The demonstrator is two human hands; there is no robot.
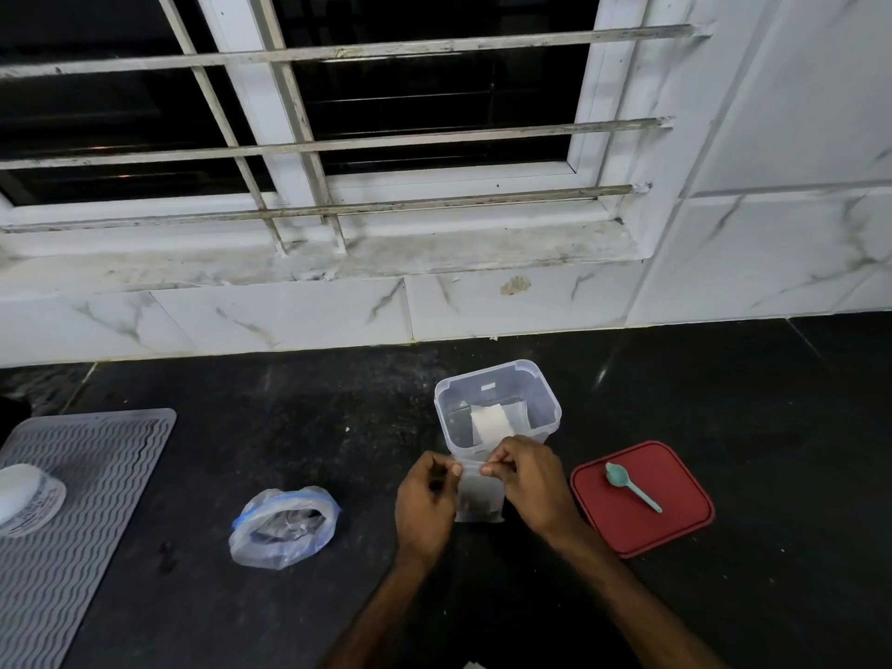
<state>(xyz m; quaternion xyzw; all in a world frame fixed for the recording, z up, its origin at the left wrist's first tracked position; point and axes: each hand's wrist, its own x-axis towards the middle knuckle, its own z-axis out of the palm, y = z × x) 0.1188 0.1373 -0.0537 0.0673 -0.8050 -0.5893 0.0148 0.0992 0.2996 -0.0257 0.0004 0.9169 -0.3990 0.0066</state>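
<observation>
Two bare forearms reach in from the bottom edge over the dark, speckled table. The left hand and the right hand meet just above it, and each closes its grip on the top edge of a small clear pouch. Thumb and forefinger pinch the edge from either side, while the other fingers are curled in. The pouch hangs upright between the two hands, with something dark gathered in its lower part. Its bottom edge is at or just above the table; which of the two cannot be told.

To the left of the hands, and apart from them, a crumpled plastic bag with a blue strip along its mouth lies open, with dark contents inside. To the right, a red lid lies flat on the table, and a small teal spoon rests on it with its bowl pointing away from the person.

Just behind the hands stands a clear container, upright and uncovered, with a white sachet leaning inside it. At the far left, a grey ribbed mat covers the table, and a white-capped jar lies on it at the frame's edge.

Beyond the table rises a wall of white marbled tiles, then a stained window sill. Above that is a dark window behind metal bars.
</observation>
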